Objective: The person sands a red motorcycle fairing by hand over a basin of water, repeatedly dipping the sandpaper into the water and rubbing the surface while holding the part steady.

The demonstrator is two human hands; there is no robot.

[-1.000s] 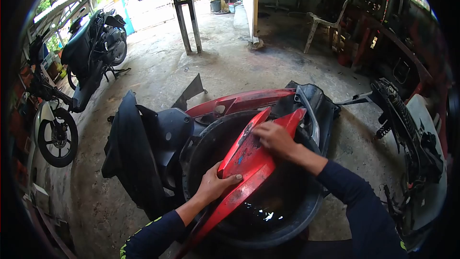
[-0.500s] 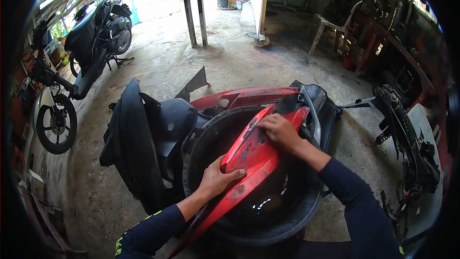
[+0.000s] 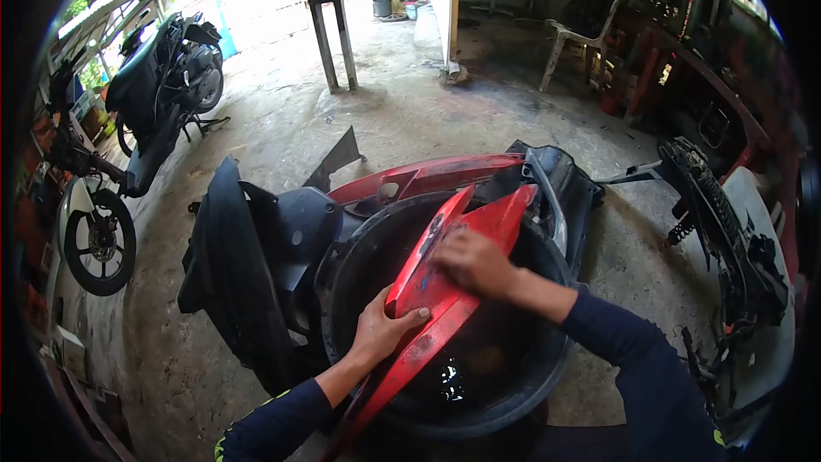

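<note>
A red motorcycle fairing panel (image 3: 419, 344) lies tilted across a round black tub (image 3: 547, 381), its surface scuffed and marked with dark patches. My left hand (image 3: 380, 329) grips the panel's left edge, thumb over the top face. On the panel's upper middle rests my right hand (image 3: 475, 263), fingers curled and blurred by motion; whether something small is under them I cannot make out. Dark water (image 3: 479, 359) with bright reflections shows inside the tub.
Black plastic body panels (image 3: 231, 265) lean left of the tub. Another red panel (image 3: 428, 173) lies behind it. A motorcycle (image 3: 162, 77) stands at the left, a bare frame with a spring (image 3: 710, 205) at the right. A steel post (image 3: 329, 26) and a white chair (image 3: 586, 38) are farther back.
My right hand has slid down along the panel toward my left hand. The left hand keeps its hold on the edge. The camera view has shifted slightly.
</note>
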